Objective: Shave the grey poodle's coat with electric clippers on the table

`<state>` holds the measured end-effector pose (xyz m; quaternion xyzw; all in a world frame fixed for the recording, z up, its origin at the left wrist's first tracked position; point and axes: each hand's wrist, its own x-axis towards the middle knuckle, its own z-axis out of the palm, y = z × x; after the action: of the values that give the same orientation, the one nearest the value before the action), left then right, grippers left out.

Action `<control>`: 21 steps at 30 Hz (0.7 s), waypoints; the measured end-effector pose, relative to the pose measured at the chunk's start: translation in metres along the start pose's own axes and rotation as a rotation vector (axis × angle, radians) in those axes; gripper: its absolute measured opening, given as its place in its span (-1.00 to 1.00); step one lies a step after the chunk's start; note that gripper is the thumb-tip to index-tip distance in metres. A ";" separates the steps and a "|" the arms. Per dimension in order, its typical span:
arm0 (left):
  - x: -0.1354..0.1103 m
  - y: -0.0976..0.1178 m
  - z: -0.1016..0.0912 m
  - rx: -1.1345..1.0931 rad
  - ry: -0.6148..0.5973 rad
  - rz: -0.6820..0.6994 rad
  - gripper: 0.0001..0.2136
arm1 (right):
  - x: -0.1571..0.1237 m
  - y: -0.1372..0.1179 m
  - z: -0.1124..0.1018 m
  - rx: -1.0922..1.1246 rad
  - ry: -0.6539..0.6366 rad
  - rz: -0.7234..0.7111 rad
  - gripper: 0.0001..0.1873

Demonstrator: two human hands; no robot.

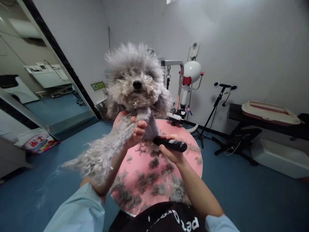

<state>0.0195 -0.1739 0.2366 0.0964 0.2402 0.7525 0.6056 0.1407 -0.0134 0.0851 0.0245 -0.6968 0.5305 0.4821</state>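
A grey curly-haired poodle (137,74) is up on the round pink grooming table (145,161), facing me. My left hand (137,130) is wrapped round its raised front leg (113,141), near the chest; the shaggy paw end reaches down over my forearm. In my right hand (172,153) is a black hair clipper (170,144), its head against the dog's lower chest. The chest looks closely trimmed, while head and lower leg are fluffy. Clumps of cut grey hair (154,162) lie over the tabletop.
Behind the dog stand a metal grooming arm (180,74) with a hanging chain and a white-and-red dryer (191,72). A tripod stand (214,109) and a black table (236,116) with a pink-and-white tray (270,112) are on the right. A mirror (45,64) is at left.
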 end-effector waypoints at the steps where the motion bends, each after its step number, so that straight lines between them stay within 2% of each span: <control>1: -0.001 -0.001 0.001 -0.009 -0.002 0.005 -0.53 | -0.008 0.003 0.002 -0.014 0.043 -0.011 -0.70; 5: -0.001 -0.003 -0.003 -0.026 -0.043 0.010 -0.54 | -0.021 0.002 0.011 0.059 0.280 -0.095 -0.67; 6: 0.000 -0.003 -0.006 -0.025 -0.056 0.012 -0.54 | -0.023 0.001 0.014 0.064 0.282 -0.093 -0.66; 9: 0.004 -0.003 -0.016 -0.013 -0.082 0.007 -0.54 | -0.030 0.000 0.020 -0.036 0.161 -0.028 -0.66; 11: 0.007 -0.002 -0.023 -0.007 -0.099 -0.007 -0.54 | -0.037 -0.001 0.021 -0.109 0.127 -0.008 -0.67; 16: 0.007 -0.001 -0.030 0.015 -0.083 0.004 -0.56 | -0.037 -0.010 0.026 -0.021 0.312 -0.107 -0.60; 18: 0.006 -0.002 -0.030 0.021 -0.053 0.024 -0.55 | -0.039 -0.009 0.029 -0.071 0.259 -0.118 -0.59; 21: 0.006 -0.005 -0.025 0.020 -0.045 0.006 -0.52 | -0.051 -0.006 0.028 -0.168 0.056 -0.109 -0.61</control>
<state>0.0117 -0.1738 0.2116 0.1201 0.2339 0.7494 0.6077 0.1534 -0.0618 0.0549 0.0070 -0.7228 0.4435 0.5300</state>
